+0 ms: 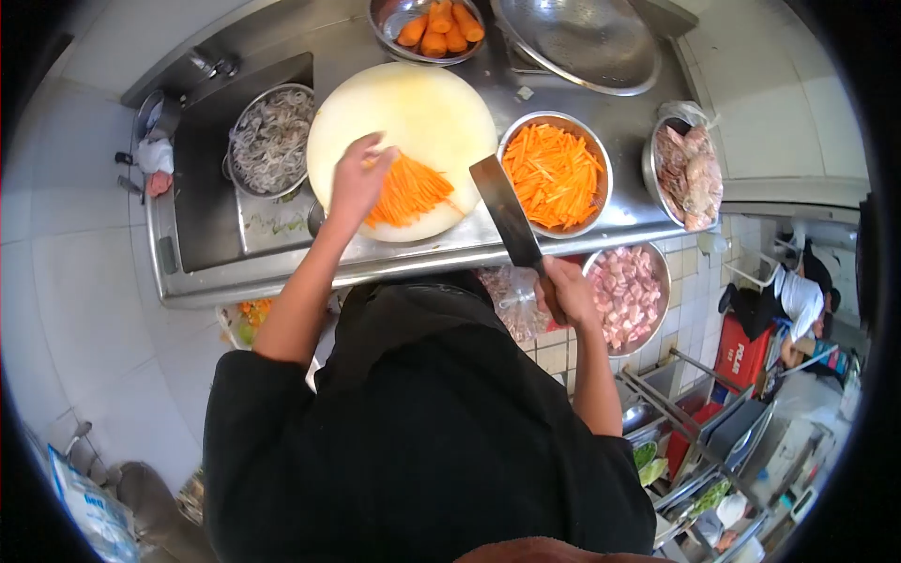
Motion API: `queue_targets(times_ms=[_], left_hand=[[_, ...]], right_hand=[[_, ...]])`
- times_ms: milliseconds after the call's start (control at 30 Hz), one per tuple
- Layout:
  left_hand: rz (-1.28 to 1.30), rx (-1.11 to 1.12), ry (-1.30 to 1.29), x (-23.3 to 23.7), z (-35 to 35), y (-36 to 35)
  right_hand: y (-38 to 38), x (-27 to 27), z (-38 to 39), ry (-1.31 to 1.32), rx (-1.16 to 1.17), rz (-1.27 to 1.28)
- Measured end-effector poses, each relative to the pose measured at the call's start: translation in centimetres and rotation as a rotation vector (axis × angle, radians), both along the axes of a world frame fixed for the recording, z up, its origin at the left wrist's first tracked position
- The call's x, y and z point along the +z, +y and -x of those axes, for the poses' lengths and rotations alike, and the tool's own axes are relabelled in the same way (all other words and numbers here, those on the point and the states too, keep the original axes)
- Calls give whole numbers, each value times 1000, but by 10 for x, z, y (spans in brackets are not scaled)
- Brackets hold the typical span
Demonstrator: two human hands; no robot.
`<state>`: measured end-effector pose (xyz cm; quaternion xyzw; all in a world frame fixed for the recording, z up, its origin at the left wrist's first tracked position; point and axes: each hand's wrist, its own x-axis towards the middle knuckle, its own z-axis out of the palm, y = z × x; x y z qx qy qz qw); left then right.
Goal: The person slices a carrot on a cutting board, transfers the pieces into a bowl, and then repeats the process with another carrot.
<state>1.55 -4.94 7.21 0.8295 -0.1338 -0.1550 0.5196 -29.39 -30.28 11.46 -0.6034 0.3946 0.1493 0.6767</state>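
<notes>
On the round cream cutting board (pixel 422 103) lies a pile of thin carrot strips (pixel 410 192). My left hand (pixel 361 176) is at the pile's left side, its fingers bent and slightly blurred; whether it grips any strips is unclear. A cleaver (pixel 507 211) is in my right hand (pixel 569 291), which is wrapped round the handle in front of the counter edge. The blade points up and left, between the board and a metal bowl (pixel 608 178) of carrot sticks (pixel 552 174). Peeled carrots (pixel 439 28) fill another bowl (pixel 387 36) behind the board.
At left, a pot of sliced grey food (pixel 272 141) stands by the sink (pixel 202 206). A large metal pan (pixel 582 42) is at the back; bagged meat (pixel 690 174) sits at right. Below are a bowl of cut meat (pixel 624 296) and a rack (pixel 694 422). Another person (pixel 798 300) is far right.
</notes>
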Motion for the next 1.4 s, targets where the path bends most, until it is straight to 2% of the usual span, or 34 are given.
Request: queue_targets(times_ms=[67, 167, 267, 367, 633, 733, 900, 967, 1100, 1300, 1400], left_hand=[[-186, 232, 89, -9, 9, 49], [-245, 377, 187, -82, 32, 86], [-284, 317, 63, -94, 51, 55], [-533, 280, 5, -54, 67, 1], [-529, 277, 53, -31, 72, -59], [-516, 288, -18, -41, 69, -63], [-381, 388, -277, -77, 62, -50], [-338, 386, -365, -79, 59, -46], [-266, 336, -465, -55, 55, -45], [-208, 188, -580, -21, 55, -85], [-144, 64, -615, -14, 63, -127]], right_hand=[[-12, -33, -13, -38, 0, -132], [-26, -52, -35, -23, 52, -234], [-31, -51, -53, 4, 113, -267], [-26, -65, -62, 9, 189, -318], [24, -77, -87, 21, 241, -377], [41, -75, -94, 5, 256, -407], [68, -66, -104, -47, 258, -388], [75, -69, -103, -62, 242, -369], [79, -53, -100, -122, 237, -369], [69, -36, -78, -202, 104, -328], [58, -18, -57, -211, -78, -347]])
